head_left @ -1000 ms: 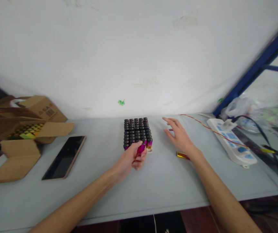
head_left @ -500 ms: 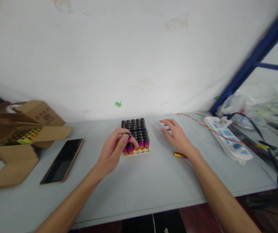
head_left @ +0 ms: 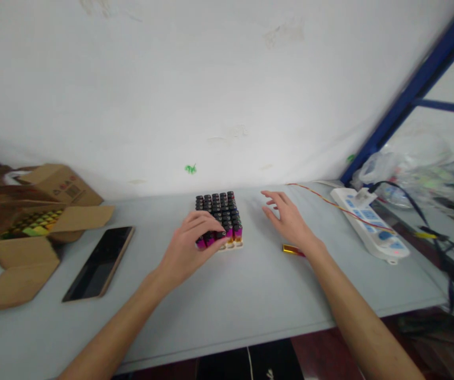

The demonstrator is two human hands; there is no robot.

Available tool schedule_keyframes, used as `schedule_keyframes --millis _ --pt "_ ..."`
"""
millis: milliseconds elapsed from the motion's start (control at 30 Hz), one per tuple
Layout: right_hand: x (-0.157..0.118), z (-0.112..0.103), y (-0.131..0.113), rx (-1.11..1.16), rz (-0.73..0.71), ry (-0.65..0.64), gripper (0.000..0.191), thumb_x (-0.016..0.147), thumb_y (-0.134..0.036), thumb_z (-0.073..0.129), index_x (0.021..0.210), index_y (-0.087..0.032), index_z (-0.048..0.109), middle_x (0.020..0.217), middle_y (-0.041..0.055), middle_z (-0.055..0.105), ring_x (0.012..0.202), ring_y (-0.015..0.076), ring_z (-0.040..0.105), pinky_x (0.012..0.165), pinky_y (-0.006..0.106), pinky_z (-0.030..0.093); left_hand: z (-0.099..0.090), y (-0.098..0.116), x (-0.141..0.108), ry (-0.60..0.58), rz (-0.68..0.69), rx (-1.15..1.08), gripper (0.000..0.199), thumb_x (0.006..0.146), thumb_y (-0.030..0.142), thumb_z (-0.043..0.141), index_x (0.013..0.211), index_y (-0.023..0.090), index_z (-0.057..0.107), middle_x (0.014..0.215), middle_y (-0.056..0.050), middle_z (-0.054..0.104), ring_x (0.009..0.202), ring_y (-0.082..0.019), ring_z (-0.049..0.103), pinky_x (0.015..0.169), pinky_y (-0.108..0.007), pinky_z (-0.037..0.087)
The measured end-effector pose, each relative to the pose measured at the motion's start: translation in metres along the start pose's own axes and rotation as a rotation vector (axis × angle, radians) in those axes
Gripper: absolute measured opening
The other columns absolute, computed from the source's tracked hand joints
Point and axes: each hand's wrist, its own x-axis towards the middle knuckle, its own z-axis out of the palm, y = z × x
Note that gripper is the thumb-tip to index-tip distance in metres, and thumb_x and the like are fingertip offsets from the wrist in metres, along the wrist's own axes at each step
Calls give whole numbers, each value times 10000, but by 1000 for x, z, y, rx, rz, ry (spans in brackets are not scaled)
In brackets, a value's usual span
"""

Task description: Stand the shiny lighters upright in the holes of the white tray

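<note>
Shiny purple-and-gold tubes with black tops (head_left: 216,207) stand upright in several rows in a white tray (head_left: 239,245). My left hand (head_left: 191,238) is over the tray's front left part, thumb and fingers closed round a black-topped tube (head_left: 222,235) in the front row. Whether that tube rests fully in its slot is hidden by the fingers. To the right of the tray, my right hand (head_left: 288,219) hovers with fingers apart and holds nothing. A loose gold and purple tube (head_left: 291,250) lies on the table by the right wrist, partly covered by it.
At the left, a dark phone (head_left: 99,263) lies beside an open cardboard box (head_left: 82,218) containing yellow-green pieces. A white power strip (head_left: 373,227) with cables sits at the right, near plastic bags (head_left: 381,169). A white wall (head_left: 227,95) rises behind the table.
My left hand has shifted slightly right along the front row. The tube in its fingers, tilted above the row before, is now lower among the others. My right hand stays nearly still.
</note>
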Motion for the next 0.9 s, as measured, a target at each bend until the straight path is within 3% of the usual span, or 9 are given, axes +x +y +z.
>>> schedule_keyframes --millis 167,533,767,900 --pt "-1 0 3 9 9 16 440 1042 -359 494 1477 -291 496 1334 134 585 1066 252 684 990 482 571 0 -11 -1 -21 95 135 84 876 296 797 936 238 790 1076 -85 713 1103 -258 615 1018 -453 508" --pt "-1 -1 3 -6 7 22 418 1041 -331 490 1453 -266 509 1317 138 578 1058 241 683 988 472 571 2 -19 -4 -80 78 96 73 881 310 798 919 248 789 1167 -82 700 1243 -285 586 1155 -534 427" --pt "2 -5 1 -27 -7 34 284 1052 -342 499 1233 -216 677 1191 120 680 972 225 716 952 419 580 0 -18 -4 -81 96 189 68 896 291 771 936 235 772 1282 -102 646 1299 -300 545 1155 -524 443" --pt "4 -8 0 38 59 37 283 1049 -366 501 1089 -198 727 993 83 777 846 214 749 806 357 609 1 -22 -6 -130 167 264 150 929 227 712 1078 233 734 1303 -117 624 1299 -291 551 1186 -542 414"
